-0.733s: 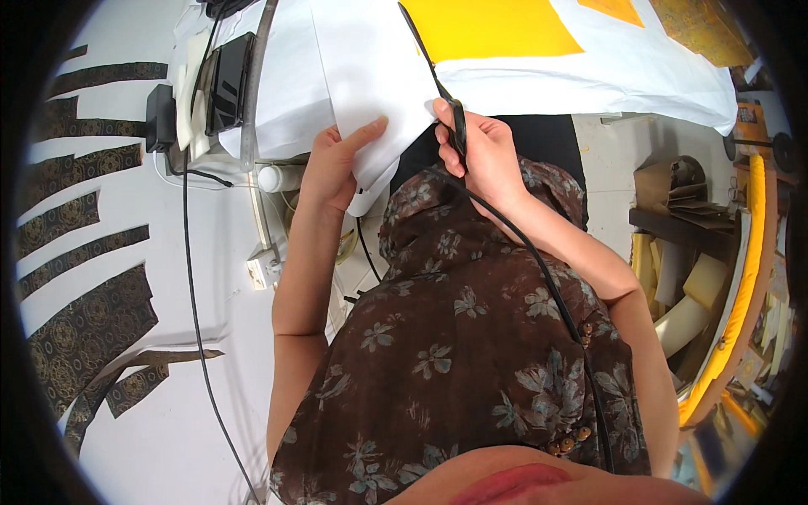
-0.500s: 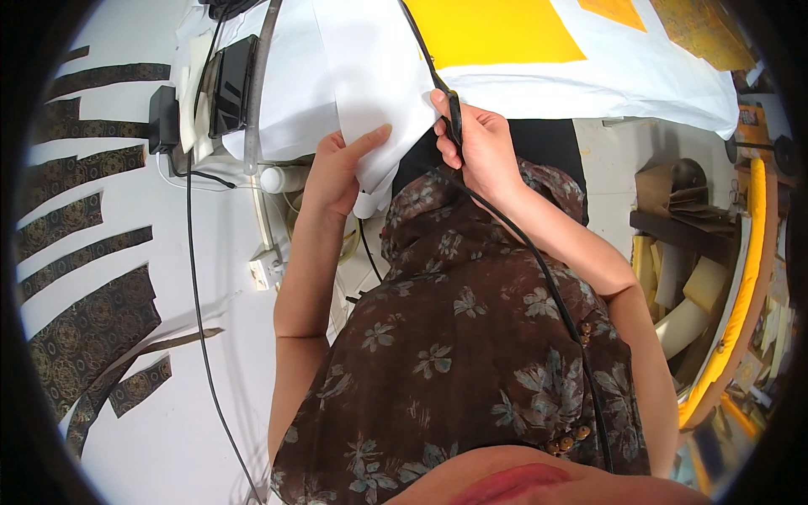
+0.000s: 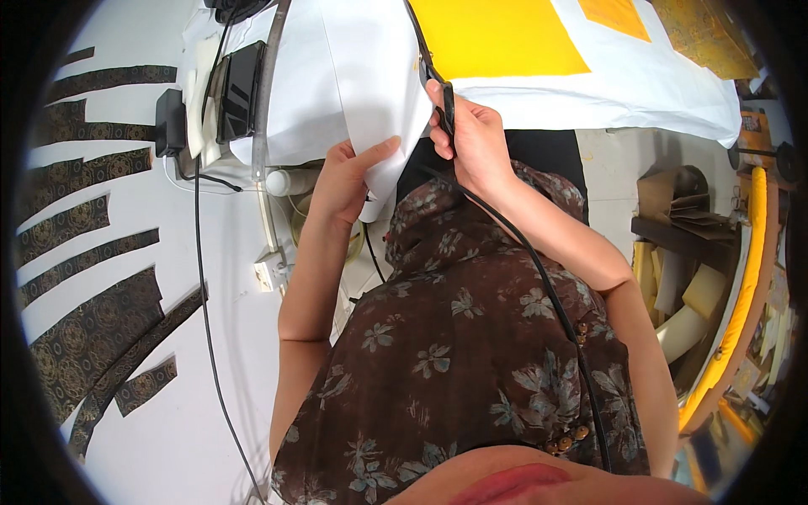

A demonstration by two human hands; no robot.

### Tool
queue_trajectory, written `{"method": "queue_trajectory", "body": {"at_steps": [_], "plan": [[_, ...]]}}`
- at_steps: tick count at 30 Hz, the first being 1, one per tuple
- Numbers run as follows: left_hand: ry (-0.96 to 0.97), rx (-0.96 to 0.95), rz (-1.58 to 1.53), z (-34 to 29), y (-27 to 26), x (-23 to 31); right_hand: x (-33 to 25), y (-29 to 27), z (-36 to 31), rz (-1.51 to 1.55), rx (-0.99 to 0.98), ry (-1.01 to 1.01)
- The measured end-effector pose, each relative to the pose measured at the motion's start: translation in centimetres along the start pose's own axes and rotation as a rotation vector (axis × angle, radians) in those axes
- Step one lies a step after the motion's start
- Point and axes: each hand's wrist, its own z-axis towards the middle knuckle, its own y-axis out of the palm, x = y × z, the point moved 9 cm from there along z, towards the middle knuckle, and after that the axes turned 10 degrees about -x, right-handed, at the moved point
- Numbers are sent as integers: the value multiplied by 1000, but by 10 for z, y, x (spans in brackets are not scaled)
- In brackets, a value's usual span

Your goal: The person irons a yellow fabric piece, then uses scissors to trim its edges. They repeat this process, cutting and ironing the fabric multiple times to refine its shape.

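Note:
My left hand pinches the near end of a white sheet, thumb on top and fingers underneath. The sheet runs away from me over the table, and its near end hangs folded below the hand. In my right hand are black-handled scissors, fingers closed around the handles. Their dark blades point away from me and lie along the sheet's right edge; how far apart the blades are I cannot make out. Just right of the blades lies a flat yellow piece on a white covering.
Dark patterned fabric strips lie on the white surface at left. A black cable runs there, beside a black adapter and a dark flat device. Another cable crosses my patterned top. Foam pieces fill a bin at right.
The view has shifted slightly. My right hand and the scissors have moved a little left and nearer me. At left, the loose end of one narrow dark strip has swung farther away.

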Motion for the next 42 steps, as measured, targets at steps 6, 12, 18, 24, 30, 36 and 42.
{"method": "queue_trajectory", "body": {"at_steps": [6, 12, 18, 24, 30, 36, 42], "plan": [[-26, 0, 7, 0, 0, -4, -3, 4, 4, 16, -5, 5], [-31, -25, -26, 1, -2, -8, 3, 4, 8, -29, -34, 34], [-37, -18, -38, 0, -2, -9, 5, 4, 9, -24, -28, 19], [-26, 9, -55, -1, -2, -8, -12, 2, -10, -62, -56, 48], [24, 77, 47, 1, -11, -9, -65, -39, -39, -242, -106, 8], [558, 635, 800, -36, -3, 52, -152, -154, -40, -680, 85, -491], [765, 522, 1221, -2, 52, 101, -232, -250, -12, -1291, 552, -469]]}}
